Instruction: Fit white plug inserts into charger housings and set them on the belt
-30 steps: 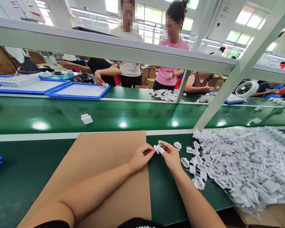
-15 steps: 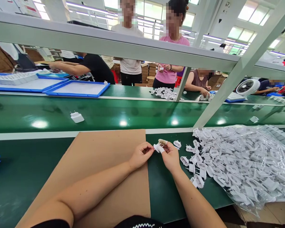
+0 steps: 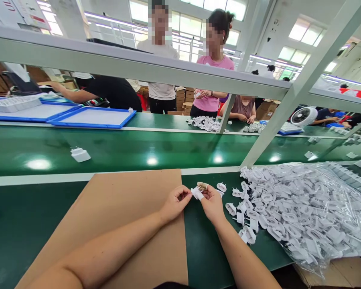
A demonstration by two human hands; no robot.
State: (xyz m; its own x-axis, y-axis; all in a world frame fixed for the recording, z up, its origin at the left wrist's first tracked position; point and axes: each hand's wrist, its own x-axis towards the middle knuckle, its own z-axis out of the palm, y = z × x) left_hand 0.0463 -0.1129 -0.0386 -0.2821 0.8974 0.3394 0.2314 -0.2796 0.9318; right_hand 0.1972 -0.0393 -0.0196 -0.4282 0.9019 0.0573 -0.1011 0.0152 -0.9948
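Note:
A small white plug part [image 3: 195, 193] is held up over the green bench, just past the right edge of a cardboard sheet. My right hand [image 3: 212, 204] grips it between thumb and fingers; the thumb wears a white cover and one finger a tan one. At the part's left end, my left hand [image 3: 176, 204] is closed in a pinch, thumb and forefinger touching it. Just beyond my right hand lies a loose white plug piece [image 3: 221, 187] with pins. More loose pieces spread to the right, beside a heap of white plug parts [image 3: 301, 212] on clear plastic.
The cardboard sheet [image 3: 132, 224] lies under my left forearm. Behind the bench runs a green conveyor belt [image 3: 117, 148] carrying a white charger [image 3: 80, 154]. A slanted metal post [image 3: 267, 124] and crossbar stand in front. Blue-rimmed trays [image 3: 93, 117] and several co-workers are across the belt.
The charger on the belt has moved left. The view has shifted slightly. Both hands stay together at the plug part, and a co-worker across at the right has drawn their hands together.

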